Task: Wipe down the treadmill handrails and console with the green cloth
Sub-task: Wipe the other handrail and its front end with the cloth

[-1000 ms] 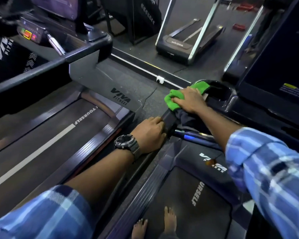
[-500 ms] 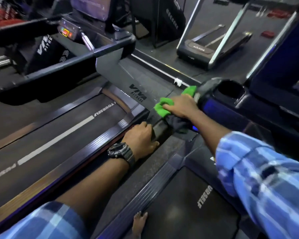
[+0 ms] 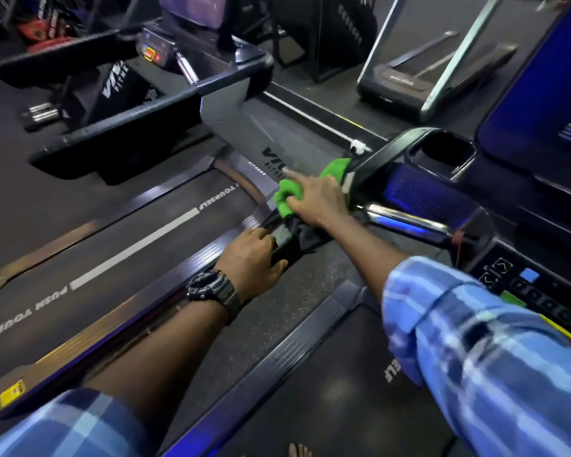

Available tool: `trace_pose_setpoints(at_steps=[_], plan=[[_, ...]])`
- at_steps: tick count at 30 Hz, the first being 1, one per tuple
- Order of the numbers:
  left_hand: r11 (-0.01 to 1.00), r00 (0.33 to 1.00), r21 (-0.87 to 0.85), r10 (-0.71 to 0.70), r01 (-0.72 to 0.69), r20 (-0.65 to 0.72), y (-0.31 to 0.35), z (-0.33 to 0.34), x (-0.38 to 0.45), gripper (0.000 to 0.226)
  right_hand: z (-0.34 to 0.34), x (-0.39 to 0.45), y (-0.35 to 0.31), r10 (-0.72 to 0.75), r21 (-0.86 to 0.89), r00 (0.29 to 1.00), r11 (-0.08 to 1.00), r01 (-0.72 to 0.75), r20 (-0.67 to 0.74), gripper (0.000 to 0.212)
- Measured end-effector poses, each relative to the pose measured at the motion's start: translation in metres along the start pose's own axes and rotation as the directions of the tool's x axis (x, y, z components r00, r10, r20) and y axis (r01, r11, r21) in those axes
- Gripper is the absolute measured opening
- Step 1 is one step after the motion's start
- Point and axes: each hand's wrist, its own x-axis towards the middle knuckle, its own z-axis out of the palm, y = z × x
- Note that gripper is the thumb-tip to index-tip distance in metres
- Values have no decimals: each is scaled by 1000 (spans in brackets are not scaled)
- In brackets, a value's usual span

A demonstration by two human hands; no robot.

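— Left hand?
— Fingers curled around the black handrail, watch on its wrist.
— And the right hand?
— Farther up that rail, pressing the green cloth beside the console, forefinger straight, thumb tucked in the cloth.

A gym: treadmills in rows, dumbbell on floor.
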Motion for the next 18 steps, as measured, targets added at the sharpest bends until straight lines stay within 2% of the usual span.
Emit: trace_pose_setpoints(at_steps=[2, 5, 7, 10, 11, 13, 14, 16, 18], plan=[[1000, 1000, -18, 15, -15, 13, -3, -1, -3, 45, 12, -24, -21, -136, 117, 990, 983, 140, -47, 54], [998, 1000, -54, 19, -18, 18, -10, 0, -8, 58, 17, -52, 0, -290, 258, 949, 914, 312, -120, 49], [999, 998, -33, 28, -26, 63, -12, 0, -10, 50, 8, -42, 23, -249, 207, 965, 943, 262, -85, 51], [999, 998, -33, 28, -26, 64, -10, -4, -8, 39, -7, -3, 18, -44, 40, 999, 998, 42, 32, 47], [999, 998, -50, 19, -16, 57, -7, -5, -8, 38, -9, 4, 5, -16, -19, 998, 1000, 17, 66, 46], [996, 1000, -93, -12, 15, 29, -3, -8, -8, 36, 0, -1, -23, -59, -33, 993, 997, 63, 103, 49], [994, 1000, -106, -20, 21, 11, -3, -9, -9, 33, 6, -12, -34, -120, 36, 991, 992, 118, 59, 50], [995, 1000, -103, -1, -1, -23, -6, -8, -14, 29, 15, -43, -36, -192, 278, 975, 936, 218, -116, 46], [995, 1000, -93, 23, -25, -20, -11, -9, -18, 31, 23, -62, -12, -206, 353, 944, 890, 290, -256, 43]])
